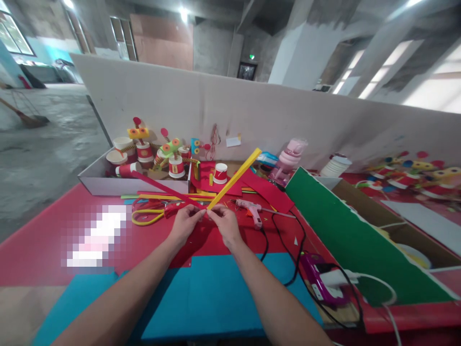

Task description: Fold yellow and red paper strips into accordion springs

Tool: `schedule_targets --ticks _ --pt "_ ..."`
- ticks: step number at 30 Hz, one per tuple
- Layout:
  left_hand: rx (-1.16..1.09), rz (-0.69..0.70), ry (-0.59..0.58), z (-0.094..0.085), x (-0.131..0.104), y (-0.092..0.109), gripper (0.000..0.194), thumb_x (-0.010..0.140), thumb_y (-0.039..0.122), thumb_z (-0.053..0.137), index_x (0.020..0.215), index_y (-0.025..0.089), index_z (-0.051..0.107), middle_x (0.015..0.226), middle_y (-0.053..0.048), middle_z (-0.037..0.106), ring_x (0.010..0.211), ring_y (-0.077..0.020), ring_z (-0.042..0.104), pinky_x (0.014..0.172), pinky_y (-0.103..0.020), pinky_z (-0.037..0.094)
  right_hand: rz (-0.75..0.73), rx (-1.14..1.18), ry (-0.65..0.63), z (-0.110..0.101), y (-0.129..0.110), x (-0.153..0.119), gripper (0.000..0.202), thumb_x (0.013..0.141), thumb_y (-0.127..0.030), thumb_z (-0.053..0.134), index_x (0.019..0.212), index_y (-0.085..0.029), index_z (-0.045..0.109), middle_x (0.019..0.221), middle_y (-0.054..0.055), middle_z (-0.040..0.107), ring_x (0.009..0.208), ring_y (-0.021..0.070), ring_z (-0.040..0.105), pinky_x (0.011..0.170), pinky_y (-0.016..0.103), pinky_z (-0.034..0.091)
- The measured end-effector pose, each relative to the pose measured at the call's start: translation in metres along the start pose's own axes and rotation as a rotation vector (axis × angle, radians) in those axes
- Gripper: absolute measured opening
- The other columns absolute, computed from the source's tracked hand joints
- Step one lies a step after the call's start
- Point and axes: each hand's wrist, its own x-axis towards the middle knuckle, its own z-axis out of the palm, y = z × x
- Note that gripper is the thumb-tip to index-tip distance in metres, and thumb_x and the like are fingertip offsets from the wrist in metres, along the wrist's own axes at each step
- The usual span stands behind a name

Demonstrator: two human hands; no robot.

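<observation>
The left hand (186, 223) and right hand (226, 223) meet above the middle of the work surface, thumbs and fingertips pinched. The left hand grips the near end of a long, narrow red paper strip (163, 187), which slants away to the left; the right hand grips the near end of a folded-looking yellow paper strip (236, 179), which slants away to the right. The 2 strips converge at the fingertips in a V; whether their ends are fixed together cannot be told.

Just beside the right hand lies a pink glue gun (254, 212). Near the left hand lie scissors with yellow loop handles (147, 223). Behind the hands, loose coloured paper strips (173, 195) lie flat. Beneath the forearms, a blue sheet (216, 283) overlies a red table covering (32, 250).

Farther back, a shallow white cardboard tray (137, 187) contains paper-cup figures, 2 of them with a yellow head (139, 133) and a green head (170, 146). To its right stand a red-and-white paper cup (220, 174) and a pink bottle (288, 161). At the right are a green-sided cardboard box (345, 235) and a purple power strip (320, 283) with a white plug (334, 278). A pale partition (162, 91) closes the rear.
</observation>
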Motion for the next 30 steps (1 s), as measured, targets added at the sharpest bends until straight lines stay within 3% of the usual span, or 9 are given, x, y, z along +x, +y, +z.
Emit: schedule_targets --ticks 5,12,19,24,30 --pt "0.058 0.036 0.014 -0.0017 0.0021 -0.0019 0.031 0.068 0.042 0.072 0.059 0.017 0.056 0.054 0.002 0.055 0.052 -0.0118 0.047 0.052 -0.024 0.035 0.070 0.010 -0.045 -0.0007 -0.0015 0.0000 0.019 0.064 -0.035 0.072 0.070 -0.018 0.065 0.065 -0.002 0.063 0.060 0.0127 0.057 0.060 0.024 0.047" --pt "-0.122 0.027 -0.103 -0.0005 -0.0009 0.0015 0.025 0.074 0.040 0.068 0.072 0.017 0.061 0.064 0.001 0.058 0.060 -0.0119 0.052 0.061 -0.024 0.041 0.054 0.038 0.061 0.0033 0.0032 -0.0017 0.017 0.065 -0.033 0.071 0.067 -0.018 0.064 0.062 -0.001 0.065 0.060 0.0145 0.060 0.064 0.027 0.048" --pt "-0.064 0.034 -0.081 -0.0030 0.0013 0.0003 0.026 0.072 0.039 0.069 0.066 0.016 0.061 0.062 0.000 0.059 0.058 -0.0117 0.051 0.059 -0.023 0.039 0.102 0.005 0.034 0.0024 0.0035 -0.0018 0.019 0.064 -0.035 0.073 0.068 -0.017 0.066 0.058 0.000 0.066 0.056 0.0151 0.060 0.059 0.026 0.046" --pt "-0.156 -0.007 -0.137 -0.0002 -0.0005 0.0018 0.024 0.075 0.038 0.067 0.071 0.015 0.061 0.063 0.000 0.059 0.061 -0.0124 0.053 0.061 -0.024 0.040 0.070 -0.014 0.055 0.0034 0.0060 -0.0030 0.020 0.068 -0.036 0.070 0.063 -0.017 0.068 0.059 0.001 0.067 0.058 0.0152 0.061 0.063 0.027 0.047" --pt "-0.069 0.022 -0.066 -0.0020 0.0008 0.0027 0.027 0.073 0.038 0.068 0.064 0.015 0.057 0.057 0.002 0.055 0.056 -0.0105 0.048 0.058 -0.023 0.037 0.025 -0.027 0.140 -0.0058 -0.0025 0.0044 0.024 0.066 -0.038 0.072 0.063 -0.016 0.064 0.052 -0.001 0.062 0.052 0.0129 0.056 0.055 0.024 0.043"
